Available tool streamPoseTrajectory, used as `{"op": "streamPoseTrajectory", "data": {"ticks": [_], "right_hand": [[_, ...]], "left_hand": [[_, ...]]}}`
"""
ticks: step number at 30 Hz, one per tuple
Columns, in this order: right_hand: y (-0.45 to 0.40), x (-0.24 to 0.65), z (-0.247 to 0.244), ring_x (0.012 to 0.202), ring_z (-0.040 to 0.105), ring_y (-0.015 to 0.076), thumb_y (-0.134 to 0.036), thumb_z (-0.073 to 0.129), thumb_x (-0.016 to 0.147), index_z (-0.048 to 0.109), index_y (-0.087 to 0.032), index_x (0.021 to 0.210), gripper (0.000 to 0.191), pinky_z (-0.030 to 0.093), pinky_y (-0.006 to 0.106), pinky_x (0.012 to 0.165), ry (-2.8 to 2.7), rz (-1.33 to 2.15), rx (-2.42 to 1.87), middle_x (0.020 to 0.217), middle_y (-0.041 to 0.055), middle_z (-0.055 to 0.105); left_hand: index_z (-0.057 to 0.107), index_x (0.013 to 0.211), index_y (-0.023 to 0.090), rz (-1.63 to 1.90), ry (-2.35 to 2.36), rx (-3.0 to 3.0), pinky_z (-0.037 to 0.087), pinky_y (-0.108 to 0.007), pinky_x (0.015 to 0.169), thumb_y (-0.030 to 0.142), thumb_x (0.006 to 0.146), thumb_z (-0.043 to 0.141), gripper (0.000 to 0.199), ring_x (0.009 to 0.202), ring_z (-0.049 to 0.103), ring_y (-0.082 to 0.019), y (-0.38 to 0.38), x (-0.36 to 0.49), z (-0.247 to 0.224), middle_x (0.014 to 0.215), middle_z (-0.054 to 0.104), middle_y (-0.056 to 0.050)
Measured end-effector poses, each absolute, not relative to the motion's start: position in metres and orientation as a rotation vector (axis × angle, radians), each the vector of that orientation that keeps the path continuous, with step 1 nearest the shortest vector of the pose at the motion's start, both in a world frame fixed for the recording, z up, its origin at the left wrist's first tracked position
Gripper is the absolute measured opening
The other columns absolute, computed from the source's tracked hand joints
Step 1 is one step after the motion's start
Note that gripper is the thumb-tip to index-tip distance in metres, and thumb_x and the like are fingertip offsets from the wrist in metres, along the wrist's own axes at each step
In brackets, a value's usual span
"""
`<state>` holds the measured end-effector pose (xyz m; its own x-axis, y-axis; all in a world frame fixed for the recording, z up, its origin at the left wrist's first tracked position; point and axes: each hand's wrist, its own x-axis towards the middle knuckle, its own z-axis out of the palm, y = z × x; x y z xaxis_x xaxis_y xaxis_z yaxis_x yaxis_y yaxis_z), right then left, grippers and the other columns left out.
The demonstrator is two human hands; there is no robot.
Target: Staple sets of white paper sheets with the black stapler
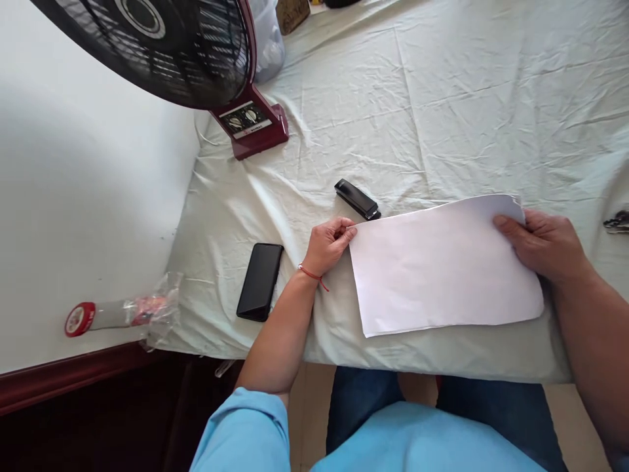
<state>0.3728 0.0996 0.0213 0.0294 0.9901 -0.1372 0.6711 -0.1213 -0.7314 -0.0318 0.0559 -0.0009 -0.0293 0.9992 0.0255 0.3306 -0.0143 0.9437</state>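
Observation:
A stack of white paper sheets (437, 269) lies in front of me, its right end bending upward. My left hand (331, 242) pinches the far left corner between thumb and fingertips. At the right end, my right hand (545, 242) grips the sheets with the thumb on top and the other fingers hidden beneath. Just beyond the paper's far left edge rests a black stapler (357, 199), close to my left hand but apart from it. A black phone (260, 282) lies to the left of my left forearm.
A dark red fan (260, 134) stands at the back left, beside a translucent plastic container (269, 46). A red-capped clear tube (111, 316) in plastic wrap lies at the left edge. A wrinkled pale cloth (457, 118) covers the table. Something small and dark (617, 223) sits far right.

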Motion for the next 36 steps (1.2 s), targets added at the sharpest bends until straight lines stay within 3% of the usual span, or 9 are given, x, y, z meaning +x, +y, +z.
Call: {"op": "streamPoseTrajectory", "data": {"ticks": [12,15,17,19,22,24,27,33,36], "right_hand": [[0.100,0.371,0.019,0.071,0.053,0.0144,-0.068,0.068,0.082,0.078,-0.017,0.089,0.052,0.042,0.028,0.067,-1.595,0.995,-1.753,0.074,0.0011,0.065],[0.101,0.371,0.017,0.078,0.058,0.0163,-0.068,0.069,0.082,0.081,-0.018,0.094,0.052,0.045,0.029,0.072,-1.551,1.091,-1.740,0.085,0.0020,0.072],[0.102,0.371,0.016,0.082,0.060,0.0173,-0.067,0.070,0.082,0.082,-0.019,0.096,0.052,0.047,0.029,0.075,-1.541,1.103,-1.728,0.091,0.0024,0.075],[0.102,0.371,0.015,0.083,0.061,0.0177,-0.066,0.070,0.081,0.083,-0.019,0.097,0.052,0.047,0.029,0.077,-1.537,1.097,-1.717,0.092,0.0024,0.076],[0.102,0.371,0.015,0.079,0.061,0.0171,-0.067,0.070,0.082,0.083,-0.019,0.097,0.052,0.047,0.029,0.073,-1.512,1.137,-1.701,0.087,0.0023,0.074],[0.102,0.371,0.016,0.076,0.060,0.0167,-0.067,0.070,0.082,0.083,-0.019,0.097,0.052,0.047,0.028,0.070,-1.482,1.161,-1.691,0.086,0.0025,0.074],[0.102,0.372,0.020,0.075,0.062,0.0164,-0.063,0.073,0.083,0.083,-0.020,0.099,0.048,0.048,0.026,0.067,-1.438,1.196,-1.700,0.089,0.0030,0.077],[0.103,0.374,0.021,0.071,0.062,0.0162,-0.061,0.079,0.080,0.083,-0.018,0.103,0.049,0.048,0.024,0.058,-1.340,1.224,-1.750,0.088,0.0046,0.077],[0.102,0.377,0.020,0.069,0.061,0.0156,-0.062,0.080,0.079,0.084,-0.018,0.105,0.051,0.047,0.024,0.055,-1.299,1.219,-1.776,0.088,0.0054,0.077]], "left_hand": [[0.073,0.087,0.021,0.960,1.760,1.476,0.048,-0.030,0.068,0.039,0.088,0.071,0.018,0.068,0.064,-0.016,0.065,-0.025,0.000,0.075,0.074,-0.001],[0.073,0.102,0.021,0.921,1.832,1.480,0.051,-0.030,0.070,0.032,0.087,0.073,0.018,0.070,0.065,-0.017,0.072,-0.025,0.002,0.080,0.074,-0.001],[0.070,0.124,0.023,1.023,1.919,1.521,0.057,-0.033,0.079,0.030,0.086,0.077,0.039,0.087,0.071,-0.020,0.078,-0.023,0.003,0.103,0.077,-0.006],[0.063,0.141,0.025,1.146,1.963,1.622,0.060,-0.041,0.097,0.034,0.085,0.082,0.060,0.119,0.071,-0.027,0.082,-0.017,0.002,0.135,0.072,-0.013],[0.065,0.144,0.026,1.186,1.866,1.826,0.049,-0.053,0.126,0.039,0.089,0.082,0.059,0.154,0.054,-0.033,0.087,-0.005,-0.001,0.158,0.062,-0.014],[0.072,0.137,0.025,1.168,1.763,1.918,0.040,-0.056,0.134,0.039,0.095,0.076,0.044,0.159,0.051,-0.032,0.088,0.000,-0.003,0.156,0.067,-0.013],[0.078,0.129,0.024,1.194,1.584,1.929,0.041,-0.057,0.135,0.036,0.101,0.069,0.032,0.155,0.057,-0.029,0.084,-0.002,-0.002,0.148,0.075,-0.011],[0.082,0.126,0.027,1.321,1.304,1.667,0.042,-0.058,0.134,0.040,0.097,0.077,0.032,0.157,0.057,-0.032,0.068,-0.015,-0.003,0.143,0.078,-0.012],[0.080,0.132,0.029,1.361,1.272,1.647,0.038,-0.058,0.137,0.047,0.096,0.078,0.040,0.161,0.051,-0.032,0.066,-0.014,-0.007,0.152,0.073,-0.011]]}}
